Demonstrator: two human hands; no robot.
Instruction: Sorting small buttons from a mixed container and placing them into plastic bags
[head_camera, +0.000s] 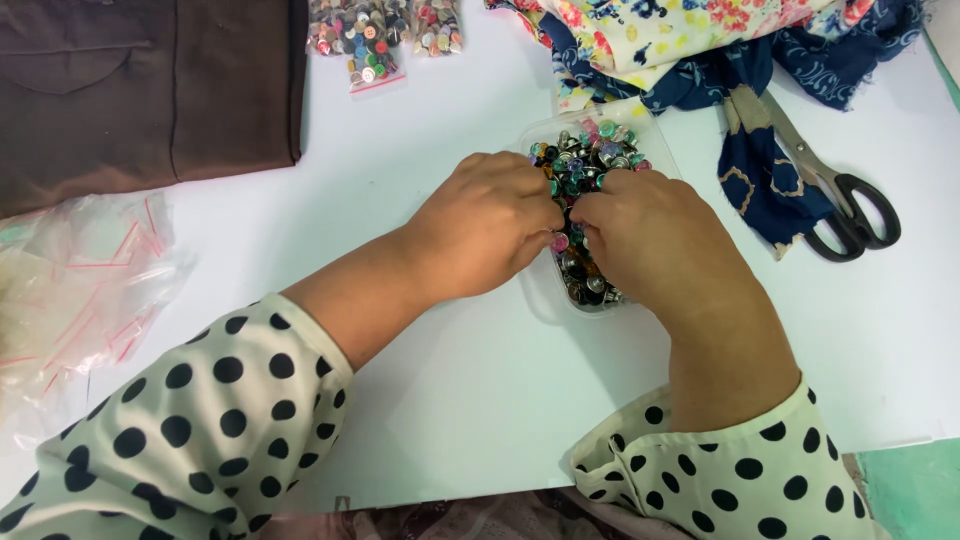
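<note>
Clear plastic tray (541, 290) of coloured buttons (585, 160) — left hand (490, 222) and right hand (650, 235) over it, fingertips pinching one pink button (559, 242); sorting step — next needs a careful lift.

Fingertips of both hands are buried in the clear plastic tub of coloured metal buttons (585, 160); brown fabric (140, 90) runs off the top-left edge.

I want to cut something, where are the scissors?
In the head view, the scissors lie on the white table at the far right, partly on the dark blue cloth, beyond the right hand.
</note>
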